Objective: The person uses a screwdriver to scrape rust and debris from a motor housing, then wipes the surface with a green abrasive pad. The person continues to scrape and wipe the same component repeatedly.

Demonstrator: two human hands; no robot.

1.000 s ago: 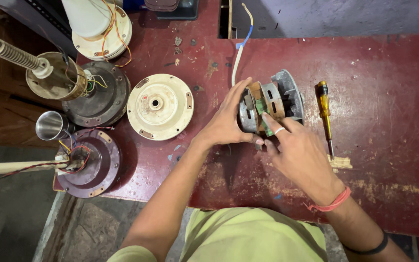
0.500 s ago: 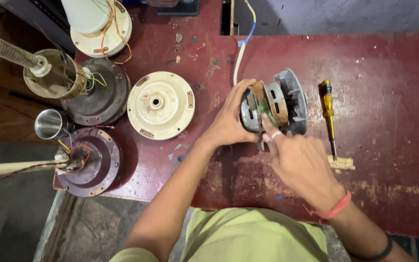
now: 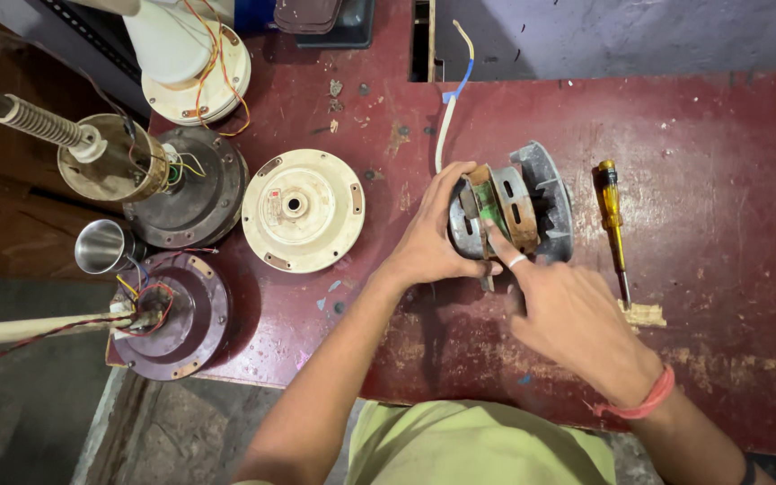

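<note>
A grey metal electric motor [image 3: 532, 202] with a rusty brown core lies on its side on the dark red workbench [image 3: 720, 162]. My left hand [image 3: 433, 238] grips its left end, fingers wrapped over the top. My right hand [image 3: 568, 310] is just below it, with the index finger stretched up and touching the green part of the core. A white cable with a blue and yellow end [image 3: 449, 108] runs from the motor toward the back.
A yellow-handled screwdriver [image 3: 612, 224] lies right of the motor, beside a scrap of wood [image 3: 644, 314]. To the left sit a cream round fan cover [image 3: 303, 209], dark fan motor housings [image 3: 192, 193] [image 3: 172, 314] with loose wires, and a steel cup [image 3: 105, 245]. The bench edge runs along the left.
The motor has been tilted and shifted slightly right under my left hand. My right hand's index finger stays on its core.
</note>
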